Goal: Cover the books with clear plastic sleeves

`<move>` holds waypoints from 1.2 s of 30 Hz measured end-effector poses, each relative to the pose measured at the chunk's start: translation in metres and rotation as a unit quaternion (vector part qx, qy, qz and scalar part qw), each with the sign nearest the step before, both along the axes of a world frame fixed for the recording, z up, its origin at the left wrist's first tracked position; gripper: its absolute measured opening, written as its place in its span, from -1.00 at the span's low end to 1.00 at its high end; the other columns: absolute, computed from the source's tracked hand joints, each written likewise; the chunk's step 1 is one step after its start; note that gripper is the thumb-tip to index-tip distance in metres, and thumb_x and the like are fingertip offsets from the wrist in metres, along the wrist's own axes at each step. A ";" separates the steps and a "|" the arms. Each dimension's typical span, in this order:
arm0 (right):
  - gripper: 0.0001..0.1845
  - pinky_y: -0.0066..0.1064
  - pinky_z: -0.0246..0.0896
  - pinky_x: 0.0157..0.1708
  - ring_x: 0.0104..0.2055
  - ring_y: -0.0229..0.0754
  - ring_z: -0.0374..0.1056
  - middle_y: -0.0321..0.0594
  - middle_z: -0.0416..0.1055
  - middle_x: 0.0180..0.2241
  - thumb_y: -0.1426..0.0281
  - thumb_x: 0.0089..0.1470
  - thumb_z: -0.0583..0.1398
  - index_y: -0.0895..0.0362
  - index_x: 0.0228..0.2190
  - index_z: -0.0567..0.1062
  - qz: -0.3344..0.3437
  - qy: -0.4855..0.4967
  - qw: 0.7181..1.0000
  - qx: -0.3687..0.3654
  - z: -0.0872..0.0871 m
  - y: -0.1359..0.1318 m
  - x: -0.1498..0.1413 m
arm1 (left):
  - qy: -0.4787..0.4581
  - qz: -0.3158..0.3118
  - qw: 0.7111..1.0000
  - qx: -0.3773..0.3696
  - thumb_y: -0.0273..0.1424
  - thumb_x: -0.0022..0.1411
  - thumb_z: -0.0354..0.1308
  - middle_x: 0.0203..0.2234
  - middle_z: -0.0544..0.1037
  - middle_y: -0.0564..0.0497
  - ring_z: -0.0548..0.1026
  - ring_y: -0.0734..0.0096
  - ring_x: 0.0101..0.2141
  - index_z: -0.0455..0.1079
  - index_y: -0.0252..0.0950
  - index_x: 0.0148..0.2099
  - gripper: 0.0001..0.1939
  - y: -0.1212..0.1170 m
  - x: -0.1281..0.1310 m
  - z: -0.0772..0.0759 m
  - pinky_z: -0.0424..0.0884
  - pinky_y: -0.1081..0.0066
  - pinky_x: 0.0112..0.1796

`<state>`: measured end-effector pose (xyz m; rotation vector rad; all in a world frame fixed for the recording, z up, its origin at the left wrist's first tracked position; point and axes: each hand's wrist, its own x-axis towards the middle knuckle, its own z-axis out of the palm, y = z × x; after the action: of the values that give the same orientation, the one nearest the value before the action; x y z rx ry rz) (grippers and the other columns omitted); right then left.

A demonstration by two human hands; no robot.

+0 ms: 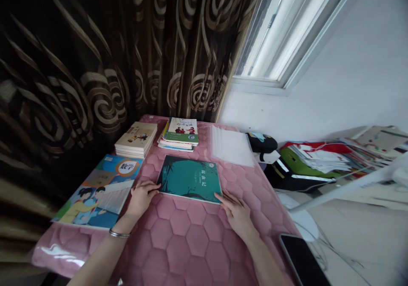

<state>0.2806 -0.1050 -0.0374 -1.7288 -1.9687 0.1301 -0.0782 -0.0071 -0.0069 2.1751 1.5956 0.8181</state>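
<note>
A teal green book (191,177) with dark plant shapes and white characters on its cover lies closed before me. My left hand (142,197), with a silver bangle at the wrist, grips the book's left edge, its thumb against the lower left corner. At the lower right corner, my right hand (235,211) holds the book with its thumb on the cover; its other fingers run along the right side. Just left of my left hand is a large blue book (110,184) with cartoon children on it.
Behind stand a stack of beige books (137,137) and a pile of thinner books (182,131). Clear plastic sleeves (232,143) lie at the back right of the pink padded tabletop (188,239). A phone (302,258) is at the right edge. A patterned curtain (153,65) hangs behind.
</note>
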 end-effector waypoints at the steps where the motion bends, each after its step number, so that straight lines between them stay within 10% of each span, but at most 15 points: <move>1: -0.49 -0.17 0.24 0.07 0.13 -0.14 0.31 -0.22 0.43 0.07 0.51 0.18 -0.03 -0.09 0.05 0.45 -0.002 0.002 1.000 -0.001 0.001 0.000 0.000 | 0.003 0.002 1.000 -0.005 -0.48 0.12 0.22 -0.23 0.61 0.07 0.50 0.28 -0.14 0.59 -0.05 -0.18 -0.75 -0.001 0.000 0.001 0.35 0.27 -0.08; 8: -0.69 -0.25 0.29 0.01 -0.03 -0.11 0.39 -0.14 0.46 -0.07 0.29 0.18 0.09 0.00 -0.13 0.57 0.008 0.022 1.000 -0.009 0.029 0.012 -0.001 | 0.050 0.022 0.998 -0.026 -0.43 0.18 0.17 -0.16 0.58 0.03 0.47 0.21 -0.08 0.56 -0.06 -0.12 -0.75 -0.009 0.004 0.010 0.31 0.19 -0.09; 14: -0.62 -0.18 0.23 0.05 0.09 -0.02 0.29 -0.02 0.36 0.06 0.33 0.22 0.03 0.12 -0.03 0.50 -0.019 -0.081 0.997 0.002 0.050 0.078 -0.020 | 0.075 0.031 0.996 -0.021 -0.45 0.22 0.10 -0.08 0.51 0.00 0.42 0.17 -0.02 0.51 -0.06 -0.09 -0.74 -0.015 0.010 0.009 0.30 0.13 -0.08; 22: -0.55 -0.19 0.15 0.03 0.17 -0.03 0.20 -0.07 0.30 0.15 0.25 0.29 -0.05 0.08 0.13 0.34 -0.019 -0.173 0.979 -0.106 0.049 0.152 -0.041 | 0.050 0.205 0.977 -0.018 -0.41 0.24 0.00 -0.15 0.44 -0.26 0.43 -0.02 -0.09 0.32 -0.39 -0.06 -0.75 -0.063 0.059 0.002 0.35 0.03 -0.16; 28: -0.61 -0.23 0.18 -0.05 0.09 -0.02 0.27 -0.07 0.35 0.09 0.25 0.28 -0.03 0.06 0.02 0.42 -0.047 -0.185 0.974 -0.124 0.051 0.160 -0.044 | -0.171 0.065 0.979 -0.095 -0.39 0.19 0.01 -0.15 0.49 -0.16 0.48 0.15 -0.09 0.25 -0.28 -0.04 -0.73 -0.074 0.097 -0.017 0.38 0.09 -0.06; 36: -0.62 -0.31 0.19 -0.09 -0.04 -0.01 0.40 0.06 0.49 -0.11 0.23 0.25 0.04 0.24 -0.11 0.49 -0.083 -0.187 0.966 -0.155 0.065 0.127 -0.041 | -0.220 0.087 0.972 0.000 -0.47 0.20 -0.02 -0.15 0.47 -0.13 0.47 0.19 -0.09 0.20 -0.27 -0.01 -0.71 -0.041 0.103 -0.033 0.40 0.11 -0.05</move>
<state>0.2394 0.0220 0.0275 -2.2530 -2.1389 0.0583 0.0251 -0.0482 -0.0396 1.7085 1.5593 1.2493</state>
